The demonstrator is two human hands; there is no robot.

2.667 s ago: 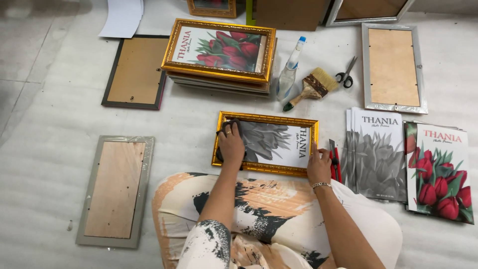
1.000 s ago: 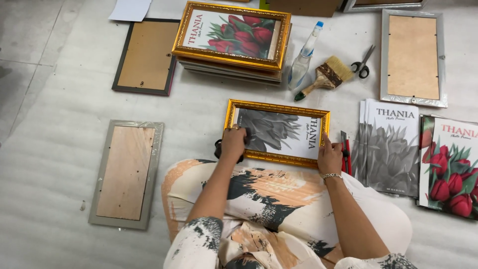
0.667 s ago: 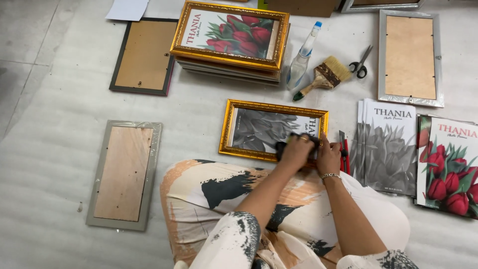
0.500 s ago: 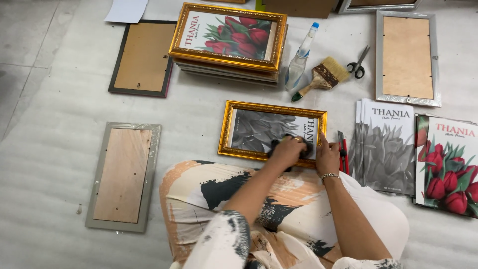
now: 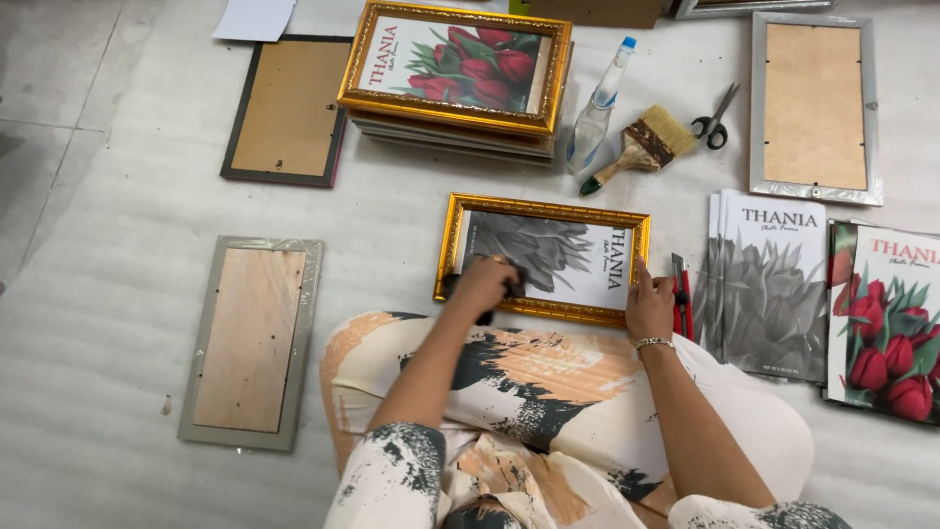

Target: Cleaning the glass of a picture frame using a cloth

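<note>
A gold picture frame [image 5: 558, 250] with a grey flower print lies flat on the floor in front of my knees. My left hand [image 5: 483, 285] presses a dark cloth [image 5: 451, 287] onto the glass near the frame's lower left part. The cloth shows only at the edges of my fingers. My right hand [image 5: 648, 306] grips the frame's lower right corner, a bracelet on its wrist. A red cutter [image 5: 681, 299] lies just right of that hand.
Behind the frame are a stack of gold frames [image 5: 455, 69] with a red tulip print on top, a spray bottle [image 5: 597, 113], a brush [image 5: 641, 147] and scissors [image 5: 715, 120]. Face-down frames lie at left [image 5: 253, 338], far left [image 5: 287, 108] and far right [image 5: 811, 108]. Grey prints [image 5: 769, 284] and red tulip prints [image 5: 886, 323] are stacked at right.
My left hand left the frame's lower left corner, went to the right side of the glass, then swept back left with the cloth. My right hand stayed on the right corner.
</note>
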